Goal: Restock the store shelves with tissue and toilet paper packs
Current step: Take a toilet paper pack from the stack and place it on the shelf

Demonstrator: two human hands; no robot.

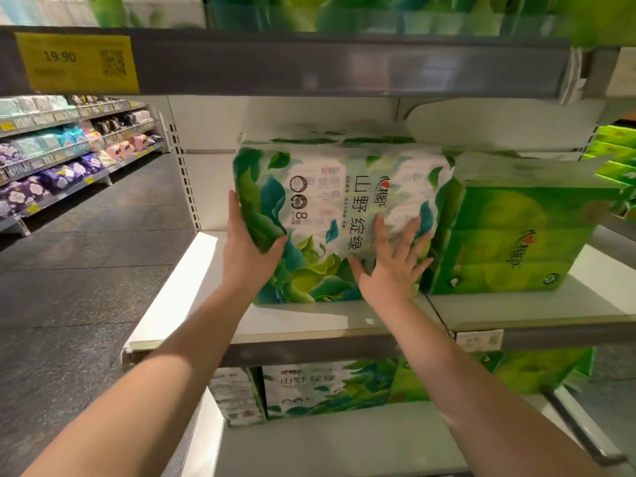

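- While we seated the leaf-print tissue pack point(337, 215) on the shelf point(309, 325), left hand point(249, 249) gripped its corner, right hand point(389, 266) pressed with splayed fingers.
- Next, we judged, it needed pushing back beside the green pack point(509, 235).

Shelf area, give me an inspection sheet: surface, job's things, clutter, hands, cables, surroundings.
Surface: white middle shelf, bare to the left of the pack.
Job's things: leaf-print pack stands on the shelf against a green pack; more packs on the shelf below.
Clutter: nothing seen.
Hands: left hand grips the leaf-print pack's left lower corner, thumb on its front; right hand presses flat on its front, fingers spread.
Cables: nothing seen.
Surroundings: yellow price tag reading 19.90 on the upper shelf edge; dark aisle floor; stocked far shelves at left.
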